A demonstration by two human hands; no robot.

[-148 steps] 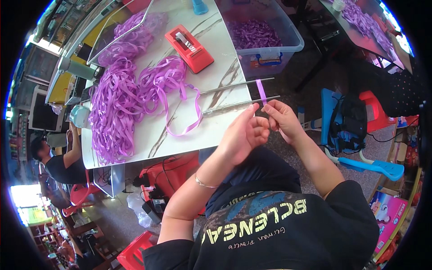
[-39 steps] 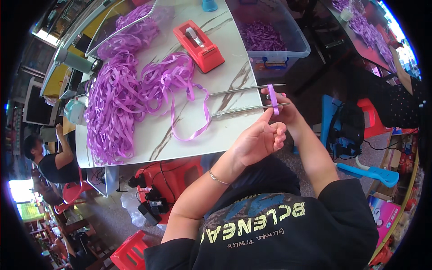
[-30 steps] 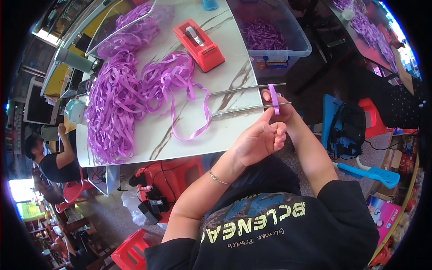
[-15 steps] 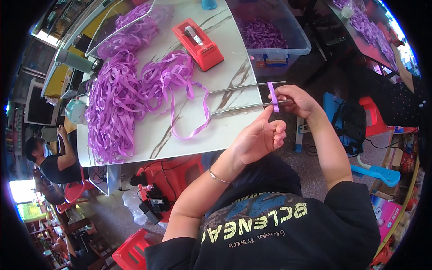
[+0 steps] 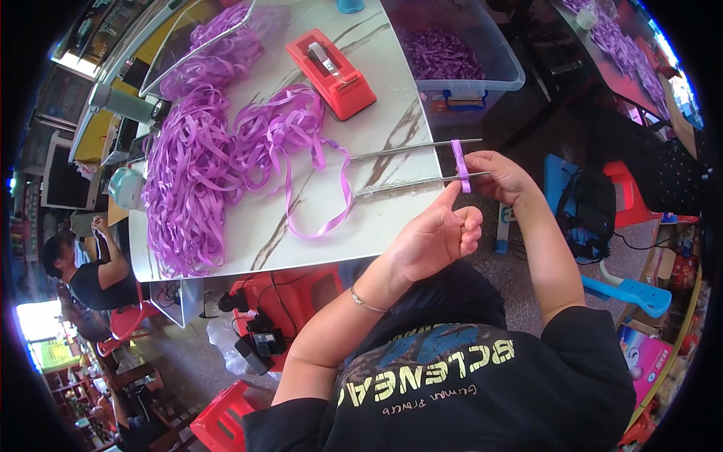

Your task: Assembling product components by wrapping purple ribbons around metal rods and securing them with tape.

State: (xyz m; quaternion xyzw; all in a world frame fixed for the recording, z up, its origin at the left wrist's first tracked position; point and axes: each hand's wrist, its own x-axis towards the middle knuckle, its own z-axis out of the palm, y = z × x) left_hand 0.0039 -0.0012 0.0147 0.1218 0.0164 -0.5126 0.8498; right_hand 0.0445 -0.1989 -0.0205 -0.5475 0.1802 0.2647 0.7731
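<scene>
- Compared with 1.3 seconds ago, the right hand [image 5: 498,178] has come out from behind the rods to the right of the short purple ribbon strip [image 5: 460,166], while the left hand [image 5: 438,235] has barely shifted
- The ribbon strip spans 2 thin metal rods, the upper rod [image 5: 414,145] and the lower rod [image 5: 407,184], near their free ends beyond the counter [image 5: 369,230]; its lower end hangs just below the lower rod
- Left hand: a single finger points up to the strip's lower end, the others curl loosely; I cannot tell whether its grip is clamped on the ribbon
- Right hand: bent fingers near the rod tips, just beside the strip; I cannot tell whether its grip is apart or together
- A bracelet [image 5: 367,304] circles the left wrist
- On the counter, a large purple ribbon heap [image 5: 184,181] lies at the left, beside a smaller ribbon tangle [image 5: 286,124] with a loose loop trailing toward the rods
- A red tape dispenser [image 5: 343,90] sits above the rods
- Past the counter's right edge, a translucent plastic bin [image 5: 482,86] holds many short purple ribbon pieces [image 5: 440,53]
- Below the counter, black power adapters [image 5: 265,343] rest on a red plastic stool [image 5: 309,294]
</scene>
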